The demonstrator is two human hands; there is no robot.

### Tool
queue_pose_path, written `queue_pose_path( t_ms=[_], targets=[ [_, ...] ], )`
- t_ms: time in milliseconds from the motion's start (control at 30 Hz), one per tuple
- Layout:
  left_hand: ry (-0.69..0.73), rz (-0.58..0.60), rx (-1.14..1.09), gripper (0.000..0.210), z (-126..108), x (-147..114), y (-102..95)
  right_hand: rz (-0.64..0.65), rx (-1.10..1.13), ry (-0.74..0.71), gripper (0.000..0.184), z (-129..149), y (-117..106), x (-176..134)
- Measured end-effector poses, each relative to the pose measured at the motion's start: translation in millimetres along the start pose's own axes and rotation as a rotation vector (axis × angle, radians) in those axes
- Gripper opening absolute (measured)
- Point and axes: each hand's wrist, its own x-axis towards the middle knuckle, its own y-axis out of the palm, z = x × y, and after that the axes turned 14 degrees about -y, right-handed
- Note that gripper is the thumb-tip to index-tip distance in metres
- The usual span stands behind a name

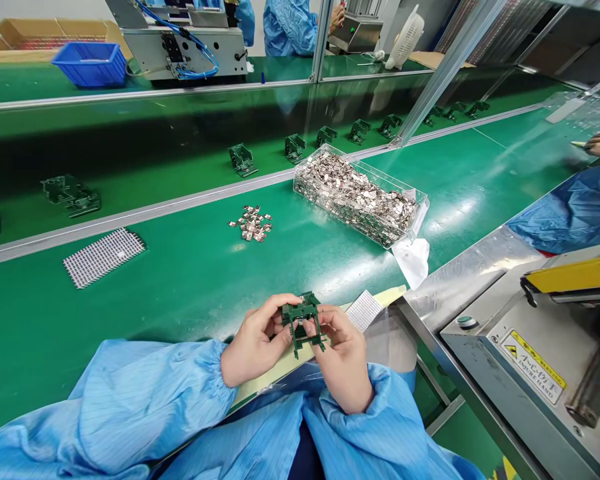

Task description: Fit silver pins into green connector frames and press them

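Head view: left hand [254, 348] and right hand [346, 357] pinching one dark-green plastic frame [305, 309]. Openwork body, slim legs on the near side.

Far bench [20, 83], left: blue bin [89, 65] in front of a cardboard box [55, 28] — grey machine [227, 50] with blue tubing [197, 74] to their right | far bench, right: co-worker's blue sleeve [290, 30], metal device [356, 35], white fan [407, 37] | near right: second machine [485, 347] — yellow bar [575, 275], round button [467, 322], warning label [533, 367]
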Motion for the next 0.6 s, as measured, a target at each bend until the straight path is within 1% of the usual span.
queue_pose_path(
  t_ms=[100, 200, 300, 433, 600],
  targets=[
    [-0.022, -0.034, -0.019, 0.027, 0.4, -1.8, 2.4, -0.030, 0.129, 0.104, 0.015, -0.2, 2.2, -1.9],
    [-0.047, -0.052, -0.045, 0.030, -0.6, -3.9, 4.8, -0.067, 0.216, 0.146, 0.018, 2.2, 4.4, -1.6],
    [-0.067, -0.073, -0.067, 0.032, -2.7, -6.2, 7.4, -0.104, 0.244, 0.120, 0.017, 5.4, 6.5, -0.9],
    [-0.068, -0.093, -0.052, 0.027, -6.8, -9.3, 11.4, -0.143, 0.219, 0.074, 0.017, 8.7, 6.6, -2.1],
    [-0.040, -0.088, -0.041, 0.023, -13.6, -12.1, 17.9, -0.153, 0.246, 0.095, 0.019, 9.8, 2.0, -8.7]
  ],
)
